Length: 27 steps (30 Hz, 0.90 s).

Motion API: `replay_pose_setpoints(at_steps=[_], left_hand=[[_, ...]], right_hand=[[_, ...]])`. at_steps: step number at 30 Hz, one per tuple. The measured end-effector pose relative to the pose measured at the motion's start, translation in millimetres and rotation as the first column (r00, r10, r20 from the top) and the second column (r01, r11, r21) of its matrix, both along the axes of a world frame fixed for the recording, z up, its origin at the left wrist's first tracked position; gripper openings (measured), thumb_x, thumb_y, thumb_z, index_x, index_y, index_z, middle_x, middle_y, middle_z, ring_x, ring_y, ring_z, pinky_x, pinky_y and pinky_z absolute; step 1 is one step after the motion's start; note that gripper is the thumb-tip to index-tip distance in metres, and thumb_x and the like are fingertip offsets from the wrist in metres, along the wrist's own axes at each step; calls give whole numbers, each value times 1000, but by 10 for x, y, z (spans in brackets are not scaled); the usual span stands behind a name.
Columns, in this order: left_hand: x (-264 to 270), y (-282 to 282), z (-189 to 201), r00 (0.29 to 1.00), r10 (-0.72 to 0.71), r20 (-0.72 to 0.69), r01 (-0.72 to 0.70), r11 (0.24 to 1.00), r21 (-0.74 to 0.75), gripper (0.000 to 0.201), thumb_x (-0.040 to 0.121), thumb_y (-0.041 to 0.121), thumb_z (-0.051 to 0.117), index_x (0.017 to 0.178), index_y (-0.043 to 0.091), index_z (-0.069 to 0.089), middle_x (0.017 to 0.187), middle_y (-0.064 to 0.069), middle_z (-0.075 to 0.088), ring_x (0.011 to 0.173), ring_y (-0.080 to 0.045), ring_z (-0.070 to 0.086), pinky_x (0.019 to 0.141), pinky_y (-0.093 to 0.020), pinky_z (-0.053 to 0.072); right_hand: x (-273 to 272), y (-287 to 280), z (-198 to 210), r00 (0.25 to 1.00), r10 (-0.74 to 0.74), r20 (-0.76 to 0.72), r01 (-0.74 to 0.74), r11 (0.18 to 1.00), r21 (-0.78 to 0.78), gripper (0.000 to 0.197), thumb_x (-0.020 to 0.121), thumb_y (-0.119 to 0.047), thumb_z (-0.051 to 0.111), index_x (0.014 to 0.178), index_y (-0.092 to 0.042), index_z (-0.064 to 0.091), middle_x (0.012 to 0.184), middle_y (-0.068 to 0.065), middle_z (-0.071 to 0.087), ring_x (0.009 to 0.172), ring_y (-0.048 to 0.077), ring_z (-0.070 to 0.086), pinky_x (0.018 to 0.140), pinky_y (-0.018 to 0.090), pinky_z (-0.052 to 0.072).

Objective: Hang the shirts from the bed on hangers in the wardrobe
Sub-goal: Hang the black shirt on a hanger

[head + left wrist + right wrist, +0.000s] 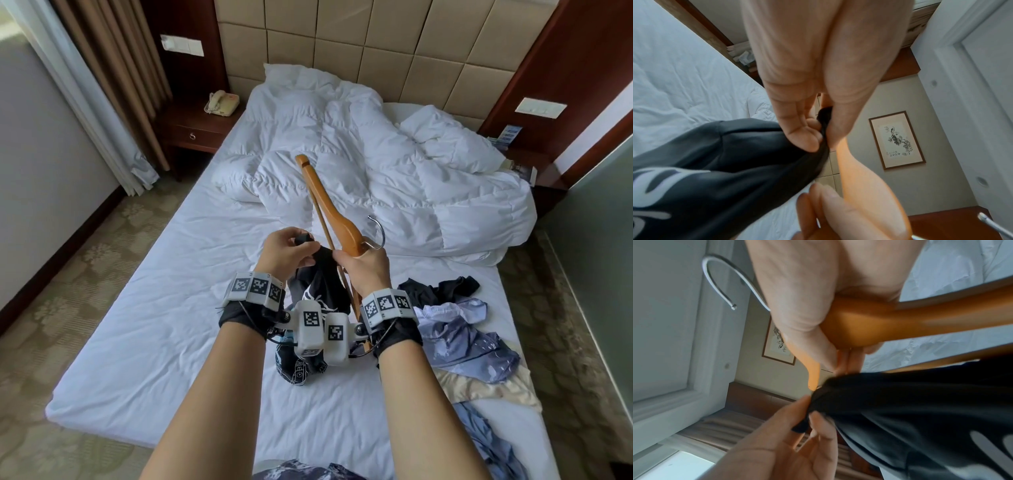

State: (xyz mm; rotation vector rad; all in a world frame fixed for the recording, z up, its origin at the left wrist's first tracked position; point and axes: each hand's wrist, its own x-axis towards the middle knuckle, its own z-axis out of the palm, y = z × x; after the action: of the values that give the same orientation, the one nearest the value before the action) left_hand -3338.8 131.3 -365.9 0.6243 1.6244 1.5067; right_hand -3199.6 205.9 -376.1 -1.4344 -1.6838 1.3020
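Hotel bedroom, white-sheeted bed with padded beige headboard, crumpled white duvet bunched toward pillow end. Dark wooden nightstand at bed's far left carrying beige corded telephone; brown curtain alongside.

Both hands raised together above mattress middle. Left hand pinching bunched edge of black shirt with white print between thumb and fingertips, fabric hanging down onto sheet between wrists. Right hand wrapped around neck of orange-brown wooden hanger with metal hook, one hanger arm angled up and away over duvet, hook curving to the right of the knuckles. Right fingertips touching same black bunch next to left pinch.

Loose pile of other shirts on bed's right side: black, pale blue patterned, cream, blue. Framed ink flower picture on wall in left wrist view.
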Motion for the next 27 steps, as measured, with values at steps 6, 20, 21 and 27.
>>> replay_pose_setpoints(at_steps=[6, 20, 21, 27], left_hand=[[1, -16, -82, 999, 45, 13, -45, 998, -33, 6, 92, 4, 65, 86, 2, 67, 69, -10, 60, 54, -14, 64, 65, -29, 61], [93, -39, 134, 986, -116, -118, 123, 991, 52, 27, 98, -5, 41, 105, -4, 68, 98, -22, 66, 87, -23, 65, 83, -32, 58], [92, -50, 137, 991, -75, -106, 81, 996, 48, 32, 94, -11, 38, 103, -3, 68, 97, -21, 66, 87, -24, 65, 79, -29, 59], [90, -64, 41, 985, 29, -171, -32, 999, -14, 24, 84, -12, 57, 80, 9, 68, 75, -9, 65, 70, -21, 66, 68, -27, 60]], right_hand=[[92, 103, 71, 999, -51, -14, 51, 998, 33, 22, 69, -26, 80, 84, -13, 71, 76, -1, 71, 73, 16, 68, 68, 26, 50], [21, -87, -27, 989, 146, -23, -147, 985, -90, 38, 64, -23, 86, 96, -17, 66, 90, 1, 75, 86, 19, 72, 88, 42, 57], [26, -95, -26, 988, 152, -29, -154, 984, -86, 38, 66, -23, 87, 96, -17, 65, 90, 2, 74, 86, 19, 72, 88, 41, 57], [131, -157, 56, 975, 210, -75, -215, 974, -70, 26, 76, -19, 85, 89, -20, 62, 78, -8, 66, 72, 4, 63, 64, 8, 44]])
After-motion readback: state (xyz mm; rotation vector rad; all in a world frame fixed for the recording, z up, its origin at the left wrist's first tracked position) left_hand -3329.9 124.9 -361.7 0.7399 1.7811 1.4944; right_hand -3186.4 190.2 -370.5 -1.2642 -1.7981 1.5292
